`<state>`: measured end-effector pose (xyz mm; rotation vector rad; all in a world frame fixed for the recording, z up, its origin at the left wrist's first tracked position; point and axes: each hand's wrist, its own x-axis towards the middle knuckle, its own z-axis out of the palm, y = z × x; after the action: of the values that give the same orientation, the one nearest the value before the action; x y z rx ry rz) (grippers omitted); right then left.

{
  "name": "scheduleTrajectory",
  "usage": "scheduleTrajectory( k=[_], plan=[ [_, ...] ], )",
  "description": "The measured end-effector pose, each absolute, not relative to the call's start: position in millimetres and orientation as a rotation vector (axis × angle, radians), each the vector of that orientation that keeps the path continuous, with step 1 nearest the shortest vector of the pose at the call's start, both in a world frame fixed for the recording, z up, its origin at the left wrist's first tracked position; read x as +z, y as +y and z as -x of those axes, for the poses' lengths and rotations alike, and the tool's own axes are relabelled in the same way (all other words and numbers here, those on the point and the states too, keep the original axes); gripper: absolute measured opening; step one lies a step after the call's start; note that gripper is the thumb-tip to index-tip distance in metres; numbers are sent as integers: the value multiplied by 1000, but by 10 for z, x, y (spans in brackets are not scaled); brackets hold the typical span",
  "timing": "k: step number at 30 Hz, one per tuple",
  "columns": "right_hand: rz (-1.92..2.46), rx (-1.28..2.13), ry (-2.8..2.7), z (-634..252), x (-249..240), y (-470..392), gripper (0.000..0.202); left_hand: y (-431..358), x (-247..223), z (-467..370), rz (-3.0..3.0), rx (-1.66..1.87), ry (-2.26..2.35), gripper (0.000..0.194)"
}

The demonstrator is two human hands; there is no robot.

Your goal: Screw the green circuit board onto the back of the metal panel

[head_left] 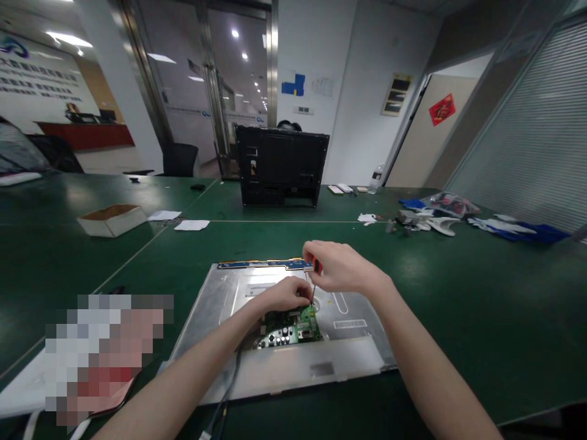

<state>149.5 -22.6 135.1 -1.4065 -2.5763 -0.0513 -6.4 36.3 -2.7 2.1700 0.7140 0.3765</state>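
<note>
A flat metal display panel [346,354] lies on the green table in front of me. A green circuit board [308,321] with several small components sits on its middle. My right hand [339,267] is closed round the red-and-black handle of a screwdriver [317,265], whose thin shaft points down at the board's upper right corner. My left hand [288,293] is over the board's upper edge, fingers pinched together close to the screwdriver's tip; what they hold, if anything, is hidden. A blue circuit strip [257,264] runs along the panel's far edge. Dark cables [233,376] trail off the near edge.
A black monitor housing [282,168] stands upright farther back, with part of a person's head behind it. An open carton [112,221] and papers [191,225] lie at left. Gloves and loose parts [422,220] are heaped at right. A blurred-out item [110,354] lies near left.
</note>
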Motion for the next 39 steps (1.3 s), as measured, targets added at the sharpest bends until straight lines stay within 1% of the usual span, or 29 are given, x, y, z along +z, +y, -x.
scheduleTrajectory(
  k=[2,4,8,11,13,17,20,22,25,28,30,34,37,39],
  plan=[
    [1339,53,-2606,-1542,1371,-230,19,361,-20,62,-2172,385,701,15],
    [1343,80,-2609,-1564,1377,-224,19,358,-10,60,-2188,392,694,15],
    [1496,-96,-2584,-1526,1363,-202,12,358,0,50,-2212,363,706,13],
    [1584,-214,-2579,-1491,1358,-202,24,361,-3,43,-2211,334,723,12],
    [1572,-217,-2588,-1496,1366,-220,26,361,-9,42,-2206,332,726,11],
    [1390,-46,-2653,-1542,1393,-281,10,366,-34,45,-2185,377,737,11],
    [1318,23,-2663,-1543,1396,-305,15,375,-57,47,-2185,385,744,11],
    [1319,1,-2650,-1515,1381,-295,14,380,-65,47,-2184,379,733,12],
    [1419,-136,-2604,-1453,1348,-251,8,377,-51,46,-2189,374,719,13],
    [1572,-298,-2548,-1410,1331,-213,21,368,-20,45,-2200,353,713,13],
    [1617,-332,-2537,-1410,1337,-214,26,367,-11,45,-2206,342,708,12],
    [1550,-213,-2574,-1474,1376,-268,21,379,-41,49,-2184,375,706,12],
    [1464,-92,-2623,-1537,1397,-295,23,384,-65,50,-2157,379,695,13],
    [1453,-76,-2639,-1556,1396,-290,23,379,-62,48,-2162,373,686,13]
  ],
)
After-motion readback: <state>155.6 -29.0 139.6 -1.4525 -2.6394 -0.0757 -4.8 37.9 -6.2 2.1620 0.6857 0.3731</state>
